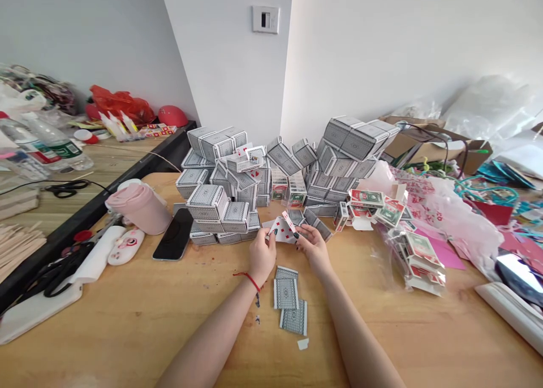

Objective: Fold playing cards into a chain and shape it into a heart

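Observation:
Between my two hands is a playing card [287, 232], its face with red diamonds turned toward me and one edge folded up. My left hand [263, 253] pinches its left side. My right hand [313, 249] grips the folded strip at the right with thumb and fingers. Below them on the table lie several cards with folded edges [286, 293], grey backs up, partly overlapping. A small white paper scrap [302, 344] is nearer to me. Just beyond my hands rise stacks of boxes made from folded cards [207, 202], with more stacks [339, 167] at the right.
A phone [173, 234], a pink cup [139, 207] and a white computer mouse [126, 246] lie to the left. Opened card packs [419, 258] and crumpled plastic bags [458, 207] are on the right. Scissors [63, 275] rest at the far left.

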Available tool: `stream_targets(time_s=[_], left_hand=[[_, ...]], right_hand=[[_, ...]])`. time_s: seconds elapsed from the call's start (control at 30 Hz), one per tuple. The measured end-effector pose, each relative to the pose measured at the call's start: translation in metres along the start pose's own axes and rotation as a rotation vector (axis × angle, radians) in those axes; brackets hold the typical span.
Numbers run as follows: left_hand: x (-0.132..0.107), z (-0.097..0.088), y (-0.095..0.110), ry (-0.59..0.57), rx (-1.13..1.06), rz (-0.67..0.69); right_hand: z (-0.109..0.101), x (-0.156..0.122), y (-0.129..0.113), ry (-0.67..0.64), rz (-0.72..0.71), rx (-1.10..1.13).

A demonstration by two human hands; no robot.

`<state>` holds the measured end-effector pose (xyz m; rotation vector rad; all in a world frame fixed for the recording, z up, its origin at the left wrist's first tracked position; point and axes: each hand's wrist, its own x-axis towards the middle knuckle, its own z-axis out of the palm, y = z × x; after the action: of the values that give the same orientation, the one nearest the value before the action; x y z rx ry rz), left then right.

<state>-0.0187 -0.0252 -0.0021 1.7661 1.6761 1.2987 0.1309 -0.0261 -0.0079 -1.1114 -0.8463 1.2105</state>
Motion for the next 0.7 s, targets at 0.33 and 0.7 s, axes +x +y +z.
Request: stream_targets(time_s=[0.33, 0.7], left_hand=[[0.001, -0.009, 0.009, 0.05, -0.102, 0.19], [-0.001, -0.006, 0.006, -0.001, -0.224, 0.126]], right_hand=[[0.005, -0.002, 0.003, -0.036, -0.008, -0.085], [0.005, -0.002, 0.004, -0.082, -0.007, -0.141]])
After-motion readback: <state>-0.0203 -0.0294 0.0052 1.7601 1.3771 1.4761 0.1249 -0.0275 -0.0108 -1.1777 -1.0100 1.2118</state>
